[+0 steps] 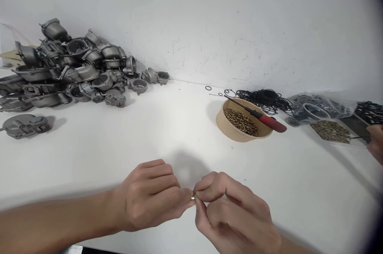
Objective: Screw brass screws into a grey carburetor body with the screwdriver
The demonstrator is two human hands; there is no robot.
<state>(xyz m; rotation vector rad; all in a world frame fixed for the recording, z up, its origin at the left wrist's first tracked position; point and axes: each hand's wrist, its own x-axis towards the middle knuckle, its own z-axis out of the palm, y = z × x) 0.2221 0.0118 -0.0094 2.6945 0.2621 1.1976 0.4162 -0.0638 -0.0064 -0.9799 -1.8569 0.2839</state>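
Note:
Both hands meet low in the head view, fingertips touching around a tiny shiny metal piece [193, 197]. My left hand [155, 194] is closed, its thumb and forefinger pinching the piece from the left. From the right, my right hand [233, 210] pinches it between thumb and forefinger. Most of the piece is hidden by the fingertips. Beyond my right hand stands a round tan bowl [223, 126] holding many small brass-coloured screws [241, 121]. A screwdriver [269, 121] with a red and black handle lies across the bowl's rim.
Grey metal castings [86, 72] are heaped at the back left, with one casting [25, 125] in front. Black rubber rings [266, 98] lie behind the bowl. At the right are a clear bag [326, 104], a tray of screws [332, 131] and another person's hand [375, 142].

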